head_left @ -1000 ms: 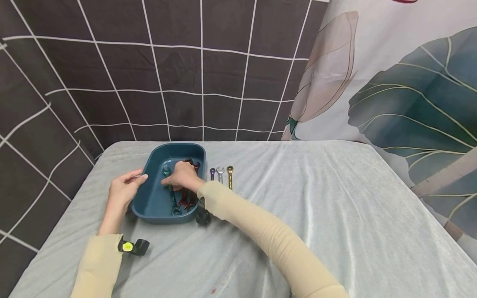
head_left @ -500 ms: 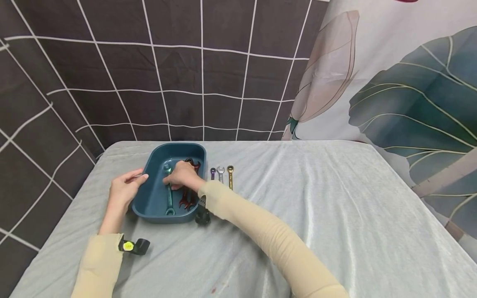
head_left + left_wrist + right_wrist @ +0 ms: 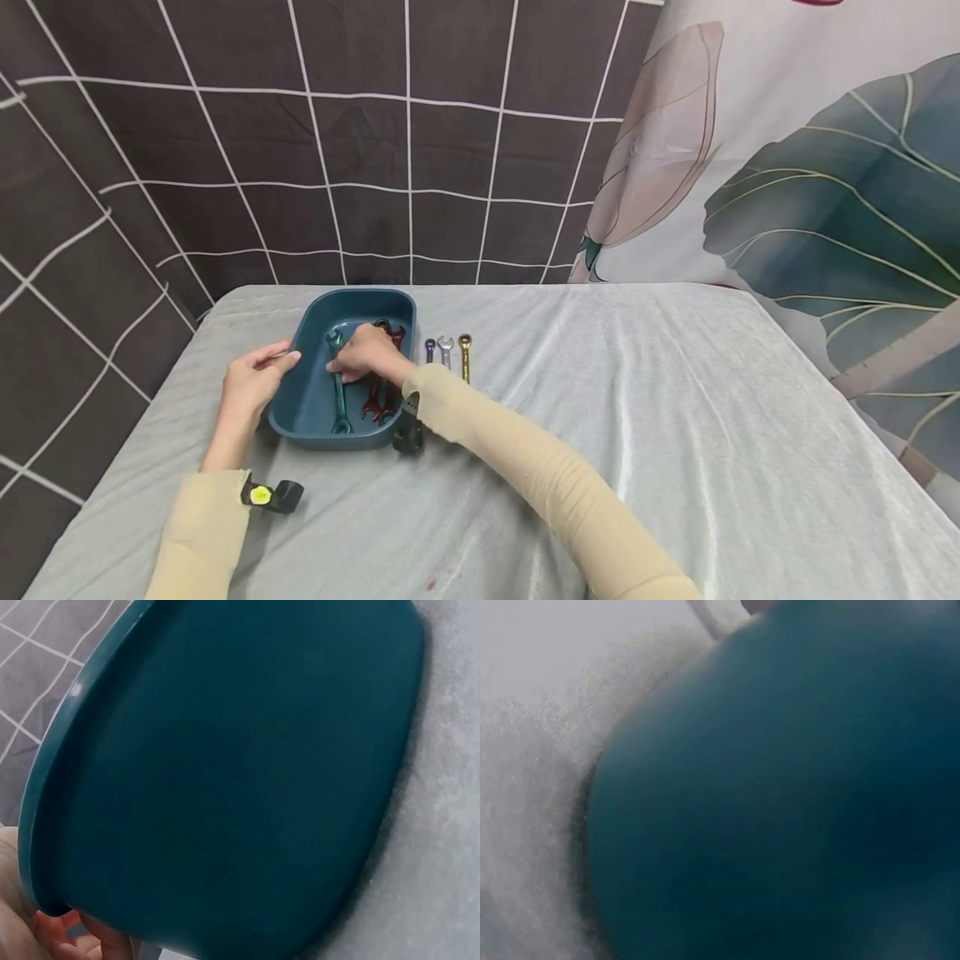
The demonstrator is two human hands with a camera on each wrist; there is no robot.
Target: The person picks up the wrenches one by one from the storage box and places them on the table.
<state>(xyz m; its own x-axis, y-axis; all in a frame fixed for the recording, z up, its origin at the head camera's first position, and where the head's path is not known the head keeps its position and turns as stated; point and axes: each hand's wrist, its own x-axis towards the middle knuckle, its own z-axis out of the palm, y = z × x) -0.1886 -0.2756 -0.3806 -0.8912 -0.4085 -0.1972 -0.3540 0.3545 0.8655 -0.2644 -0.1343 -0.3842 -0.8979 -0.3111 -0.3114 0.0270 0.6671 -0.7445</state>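
Note:
In the head view, my right hand [image 3: 367,350] reaches into a blue plastic bin [image 3: 307,429] and pinches a teal wrench [image 3: 341,404] near its middle. The fingertips hide part of the shaft. Red wrenches [image 3: 372,402] lie beside it, partly under the hand. My left hand [image 3: 251,383] is at the bin's left rim, a thin grey piece [image 3: 281,353] between thumb and fingers; its kind is hard to tell. The left wrist view shows the bin's outer wall [image 3: 225,780] and curled fingers [image 3: 105,937] below its rim. Bin wall [image 3: 765,795] fills the right wrist view.
Right of the bin, a purple wrench [image 3: 430,350], a silver wrench [image 3: 446,352] and a gold wrench [image 3: 466,358] lie side by side on the grey cloth [image 3: 600,400]. A dark grid-patterned curtain [image 3: 450,150] hangs behind the table.
The teal wrench's near end has swung left, so it now lies nearly parallel to the bin's long side. The right hand stays over its middle; the left hand has hardly moved.

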